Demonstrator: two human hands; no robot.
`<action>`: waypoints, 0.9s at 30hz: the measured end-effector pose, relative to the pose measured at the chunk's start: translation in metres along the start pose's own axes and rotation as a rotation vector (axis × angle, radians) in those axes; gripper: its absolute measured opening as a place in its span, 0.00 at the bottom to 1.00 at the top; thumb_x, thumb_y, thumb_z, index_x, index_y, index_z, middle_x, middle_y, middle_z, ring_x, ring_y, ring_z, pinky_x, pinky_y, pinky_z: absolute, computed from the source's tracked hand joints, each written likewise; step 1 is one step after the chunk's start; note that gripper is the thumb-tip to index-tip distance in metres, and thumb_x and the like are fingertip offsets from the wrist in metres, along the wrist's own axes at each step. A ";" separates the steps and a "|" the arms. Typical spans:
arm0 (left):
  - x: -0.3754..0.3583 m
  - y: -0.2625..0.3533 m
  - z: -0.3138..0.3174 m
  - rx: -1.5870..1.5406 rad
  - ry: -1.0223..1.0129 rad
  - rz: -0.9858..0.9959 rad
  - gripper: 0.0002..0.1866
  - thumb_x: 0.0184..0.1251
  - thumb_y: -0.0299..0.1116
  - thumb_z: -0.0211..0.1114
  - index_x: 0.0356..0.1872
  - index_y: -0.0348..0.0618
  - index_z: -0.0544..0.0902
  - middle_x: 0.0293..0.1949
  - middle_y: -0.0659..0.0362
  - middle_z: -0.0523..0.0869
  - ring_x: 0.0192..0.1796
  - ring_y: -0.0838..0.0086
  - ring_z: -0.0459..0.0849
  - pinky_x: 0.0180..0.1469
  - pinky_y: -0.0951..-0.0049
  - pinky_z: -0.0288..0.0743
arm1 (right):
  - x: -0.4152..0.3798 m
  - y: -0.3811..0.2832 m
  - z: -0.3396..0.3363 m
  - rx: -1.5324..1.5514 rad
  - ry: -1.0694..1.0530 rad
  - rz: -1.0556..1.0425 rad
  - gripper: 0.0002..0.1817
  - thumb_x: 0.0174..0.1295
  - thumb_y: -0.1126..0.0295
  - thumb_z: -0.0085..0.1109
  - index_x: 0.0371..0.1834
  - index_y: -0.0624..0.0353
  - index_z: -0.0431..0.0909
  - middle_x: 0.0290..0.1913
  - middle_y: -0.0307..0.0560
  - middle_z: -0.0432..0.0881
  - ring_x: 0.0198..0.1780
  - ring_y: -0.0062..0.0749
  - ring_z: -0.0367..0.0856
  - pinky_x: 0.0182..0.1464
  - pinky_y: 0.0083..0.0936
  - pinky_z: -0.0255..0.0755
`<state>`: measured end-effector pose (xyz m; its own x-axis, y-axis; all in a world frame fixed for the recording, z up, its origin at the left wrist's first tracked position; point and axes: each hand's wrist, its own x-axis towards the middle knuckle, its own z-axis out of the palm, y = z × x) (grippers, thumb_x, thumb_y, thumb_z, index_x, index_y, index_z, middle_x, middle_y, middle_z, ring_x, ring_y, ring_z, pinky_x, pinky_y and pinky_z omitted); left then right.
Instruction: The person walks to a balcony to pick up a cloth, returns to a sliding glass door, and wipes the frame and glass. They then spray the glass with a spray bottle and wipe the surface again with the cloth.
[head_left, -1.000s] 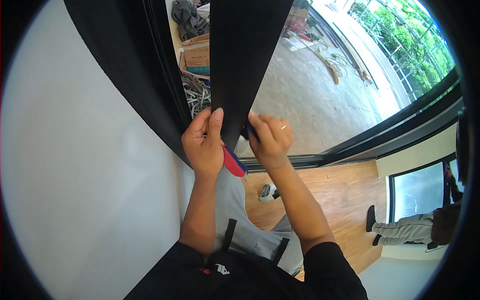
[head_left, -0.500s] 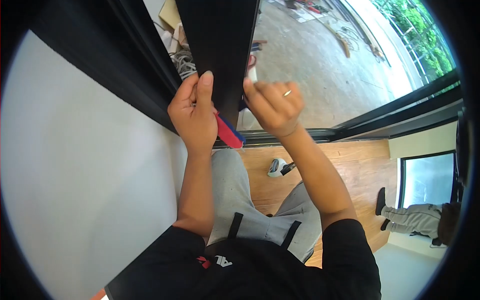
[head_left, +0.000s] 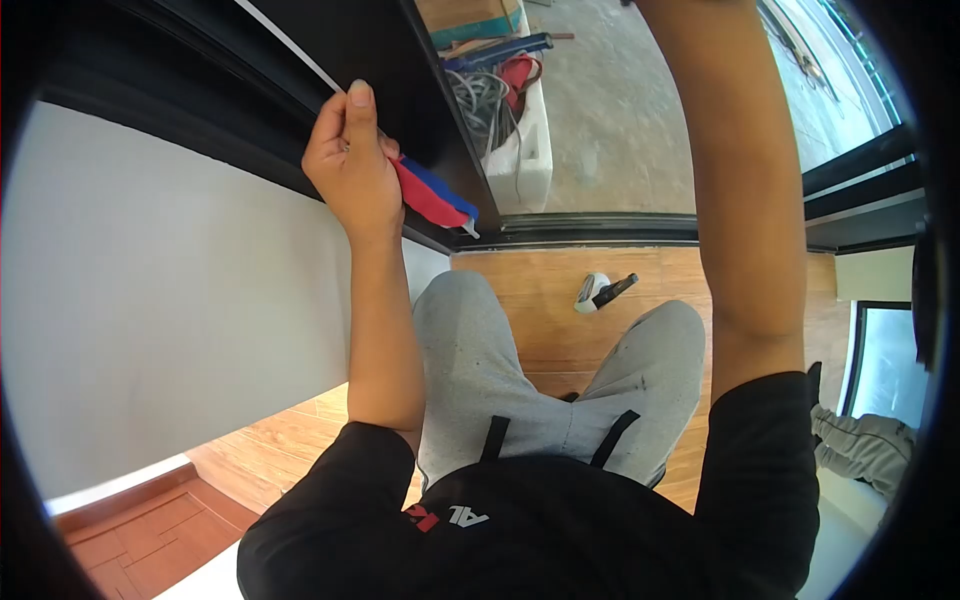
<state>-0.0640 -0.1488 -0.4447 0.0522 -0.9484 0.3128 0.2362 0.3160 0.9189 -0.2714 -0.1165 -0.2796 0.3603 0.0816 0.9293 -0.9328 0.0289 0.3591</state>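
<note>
My left hand is at the black door frame, thumb pointing up along it and fingers curled. Below the palm a red and blue soft-looking strip with a pale tip sticks out toward the lower right, its upper end hidden in my grip. From the fingers a thin white line runs along the frame to the upper left. My right forearm is raised in front of the doorway and leaves the view at the top, so its hand is out of sight.
Beyond the door track a white foam box holds grey cables and tools. A white and black object lies on the wooden floor between my knees. At the right edge, another person's leg shows. A pale wall panel stands to my left.
My right hand has gone up and out of view from beside the frame. My left hand, still holding the red and blue strip, appears farther up and left; the view has shifted.
</note>
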 end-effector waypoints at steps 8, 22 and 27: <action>-0.017 0.037 -0.008 0.139 -0.036 -0.045 0.13 0.76 0.40 0.65 0.40 0.37 0.84 0.18 0.68 0.71 0.18 0.87 0.68 0.23 0.81 0.64 | -0.143 -0.054 -0.067 0.153 -0.327 -0.319 0.15 0.63 0.58 0.62 0.52 0.33 0.87 0.60 0.20 0.81 0.63 0.22 0.78 0.61 0.37 0.57; -0.025 0.071 -0.007 0.076 -0.070 0.025 0.15 0.74 0.38 0.68 0.41 0.33 0.86 0.20 0.71 0.73 0.20 0.90 0.65 0.22 0.83 0.57 | 0.053 0.013 -0.046 -0.279 -0.338 0.075 0.41 0.66 0.44 0.53 0.75 0.63 0.64 0.78 0.65 0.57 0.78 0.56 0.56 0.70 0.54 0.56; -0.032 0.077 -0.008 0.160 -0.019 0.056 0.14 0.74 0.38 0.67 0.40 0.33 0.86 0.19 0.72 0.71 0.21 0.91 0.63 0.22 0.82 0.55 | -0.053 0.016 -0.110 0.033 -0.537 -0.513 0.32 0.72 0.49 0.51 0.77 0.45 0.68 0.78 0.35 0.66 0.81 0.34 0.56 0.80 0.46 0.42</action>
<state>-0.0395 -0.0944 -0.3861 0.0418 -0.9292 0.3673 0.0762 0.3695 0.9261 -0.3060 -0.0111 -0.3321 0.7103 -0.4326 0.5553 -0.6495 -0.0986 0.7540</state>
